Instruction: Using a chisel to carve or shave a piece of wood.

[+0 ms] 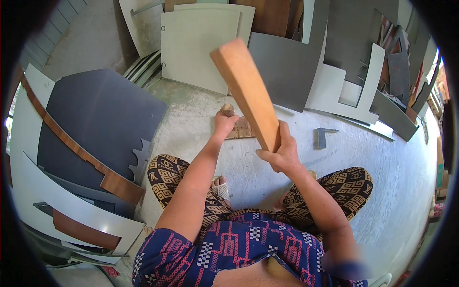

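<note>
My right hand (283, 152) is closed around the lower end of a thick, squared wooden block (248, 93), which is raised and tilted up toward the far left. My left hand (224, 124) grips an upright wooden handle (228, 110) whose round, worn top sticks out above the fist. What the handle leads to is hidden under the hand. Beside that fist, a flat brown wooden piece (245, 128) lies low at the floor, partly covered by the hand and the raised block.
A small grey L-shaped piece (322, 138) is on the pale floor to the right. Dark and white panels (95, 115) lean at the left; cream boards (198, 52) and grey sheets (282, 67) stand at the back. Cut offcuts (399, 71) pile up at the far right.
</note>
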Demonstrator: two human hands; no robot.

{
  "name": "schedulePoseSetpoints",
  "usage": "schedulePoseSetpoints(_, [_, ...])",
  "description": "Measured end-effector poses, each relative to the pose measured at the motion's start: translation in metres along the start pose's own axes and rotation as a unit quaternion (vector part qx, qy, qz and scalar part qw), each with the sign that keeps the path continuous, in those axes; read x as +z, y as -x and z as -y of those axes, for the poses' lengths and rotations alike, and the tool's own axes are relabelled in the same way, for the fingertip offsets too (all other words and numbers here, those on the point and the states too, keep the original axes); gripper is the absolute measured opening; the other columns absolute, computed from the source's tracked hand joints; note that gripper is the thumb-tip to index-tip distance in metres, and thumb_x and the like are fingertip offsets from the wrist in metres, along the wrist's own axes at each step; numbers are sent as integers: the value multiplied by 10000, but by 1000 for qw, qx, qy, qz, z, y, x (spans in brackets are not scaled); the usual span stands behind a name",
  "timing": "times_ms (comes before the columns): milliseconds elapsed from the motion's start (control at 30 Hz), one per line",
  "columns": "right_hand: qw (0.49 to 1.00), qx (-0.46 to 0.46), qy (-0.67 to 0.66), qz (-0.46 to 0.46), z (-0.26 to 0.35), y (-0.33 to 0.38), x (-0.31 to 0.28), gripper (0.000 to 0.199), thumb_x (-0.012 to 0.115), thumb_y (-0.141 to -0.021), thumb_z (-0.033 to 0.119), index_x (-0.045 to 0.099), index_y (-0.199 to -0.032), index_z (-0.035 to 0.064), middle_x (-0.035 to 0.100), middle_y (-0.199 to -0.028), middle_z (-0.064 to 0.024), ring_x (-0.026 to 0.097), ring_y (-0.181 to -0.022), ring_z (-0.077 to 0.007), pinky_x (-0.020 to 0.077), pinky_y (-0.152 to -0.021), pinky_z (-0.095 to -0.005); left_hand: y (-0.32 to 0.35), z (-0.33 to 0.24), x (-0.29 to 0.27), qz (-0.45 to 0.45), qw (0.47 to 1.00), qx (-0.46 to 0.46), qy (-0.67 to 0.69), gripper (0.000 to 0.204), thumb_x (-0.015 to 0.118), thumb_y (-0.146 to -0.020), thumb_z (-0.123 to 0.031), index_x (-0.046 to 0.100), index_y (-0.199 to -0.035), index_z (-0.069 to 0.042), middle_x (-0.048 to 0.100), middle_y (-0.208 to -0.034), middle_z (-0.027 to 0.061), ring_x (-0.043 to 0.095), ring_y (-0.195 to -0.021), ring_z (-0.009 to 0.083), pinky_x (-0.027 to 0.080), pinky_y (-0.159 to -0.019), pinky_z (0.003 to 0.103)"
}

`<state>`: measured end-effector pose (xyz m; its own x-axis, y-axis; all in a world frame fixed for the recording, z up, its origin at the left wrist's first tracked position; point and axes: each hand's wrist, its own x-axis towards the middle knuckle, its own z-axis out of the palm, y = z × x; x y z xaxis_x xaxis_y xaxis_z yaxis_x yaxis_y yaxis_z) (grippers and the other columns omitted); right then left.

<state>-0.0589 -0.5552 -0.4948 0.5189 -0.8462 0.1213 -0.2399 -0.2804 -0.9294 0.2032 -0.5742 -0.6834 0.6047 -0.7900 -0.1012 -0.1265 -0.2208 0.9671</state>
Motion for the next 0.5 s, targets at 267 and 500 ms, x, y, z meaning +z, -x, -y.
schedulePoseSetpoints(267, [972, 169, 124, 103, -31, -5, -10, 628, 813, -596, 192, 520, -1115, -4, 619, -894, -120, 607, -828, -205, 489, -720, -336, 12, -14, 3, 5, 992, 102, 79, 241, 695, -727, -63, 660, -956, 5, 667, -782, 26, 608, -718, 133, 495, -660, 292])
schedulePoseSetpoints(500, [980, 158, -119, -19, -14, -13, -27, 615, 795, -620, 146, 516, -1131, -53, 625, -964, -123, 612, -876, -204, 492, -777, -335, 23, -43, -5, 29, 996, -40, 77, 143, 704, -690, -67, 630, -806, -30, 603, -693, -2, 559, -648, 111, 463, -594, 299])
